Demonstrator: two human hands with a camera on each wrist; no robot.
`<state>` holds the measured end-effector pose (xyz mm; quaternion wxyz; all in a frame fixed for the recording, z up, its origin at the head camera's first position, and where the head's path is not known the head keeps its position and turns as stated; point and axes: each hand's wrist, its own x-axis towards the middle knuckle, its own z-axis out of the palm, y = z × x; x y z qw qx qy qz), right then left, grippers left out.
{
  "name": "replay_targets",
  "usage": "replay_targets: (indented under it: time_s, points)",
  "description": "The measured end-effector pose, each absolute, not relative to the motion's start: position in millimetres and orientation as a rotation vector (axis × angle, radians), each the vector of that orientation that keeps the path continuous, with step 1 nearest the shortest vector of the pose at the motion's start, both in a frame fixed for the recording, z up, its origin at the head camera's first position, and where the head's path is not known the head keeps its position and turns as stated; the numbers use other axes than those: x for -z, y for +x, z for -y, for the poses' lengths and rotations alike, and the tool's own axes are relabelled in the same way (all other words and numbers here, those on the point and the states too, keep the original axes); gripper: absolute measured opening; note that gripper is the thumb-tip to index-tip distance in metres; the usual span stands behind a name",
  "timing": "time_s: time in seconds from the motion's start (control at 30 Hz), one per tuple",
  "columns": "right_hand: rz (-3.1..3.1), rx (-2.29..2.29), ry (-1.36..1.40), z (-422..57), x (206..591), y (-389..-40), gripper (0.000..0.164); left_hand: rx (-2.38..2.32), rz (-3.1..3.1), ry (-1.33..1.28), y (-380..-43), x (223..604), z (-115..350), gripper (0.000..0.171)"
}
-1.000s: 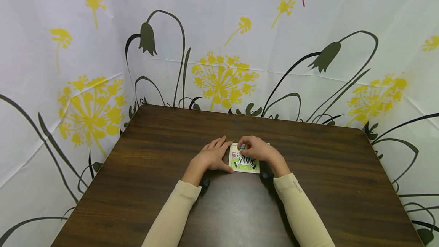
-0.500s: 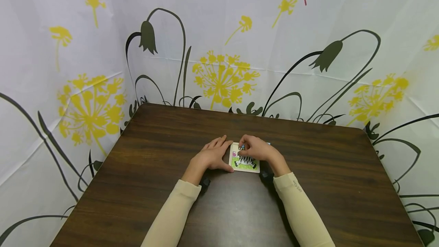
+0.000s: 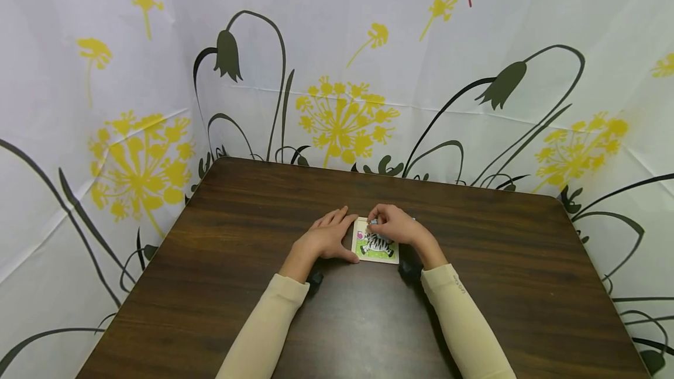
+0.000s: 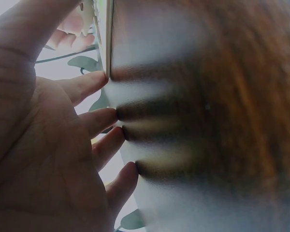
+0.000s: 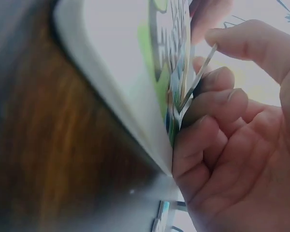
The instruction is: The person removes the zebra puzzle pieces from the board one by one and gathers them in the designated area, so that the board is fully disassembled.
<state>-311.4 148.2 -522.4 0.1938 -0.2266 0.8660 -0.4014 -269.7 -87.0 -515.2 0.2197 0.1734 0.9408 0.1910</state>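
Observation:
A zebra picture puzzle (image 3: 377, 244) in a pale wooden tray (image 3: 376, 260) lies on the table. My left hand (image 3: 327, 242) spans its left side with fingers spread, the index fingertip at the far left corner and the thumb at the near one. In the left wrist view, the other fingertips (image 4: 130, 170) rest on the tabletop. My right hand (image 3: 397, 227) is over the far right part of the tray, pinching a thin puzzle piece (image 5: 199, 79) between thumb and fingers. The piece stands tilted, its lower edge at the picture surface. The right hand hides the tray's far right corner.
A small colourful flat item (image 5: 160, 215) lies beyond the tray, mostly hidden behind my right hand in the head view. Dark wood tabletop (image 3: 237, 221) surrounds the tray. A flower-printed curtain (image 3: 337, 45) hangs behind the table.
My right hand has shifted slightly to the right over the puzzle, and the pinched piece now shows more of its pale blue edge. The left hand stays at the tray's left side.

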Motion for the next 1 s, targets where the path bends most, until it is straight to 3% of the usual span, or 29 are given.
replay_targets:
  time_s: [0.6, 1.0]
  points:
    - [-2.366, 1.331, -0.616, -187, 508, -317, 0.034, -0.498, -2.588, 0.465, -267, 509, 85, 0.112]
    - [-2.57, 1.075, -0.437, -244, 491, -310, 0.03, -0.512, -2.597, 0.479, -260, 498, 85, 0.108]
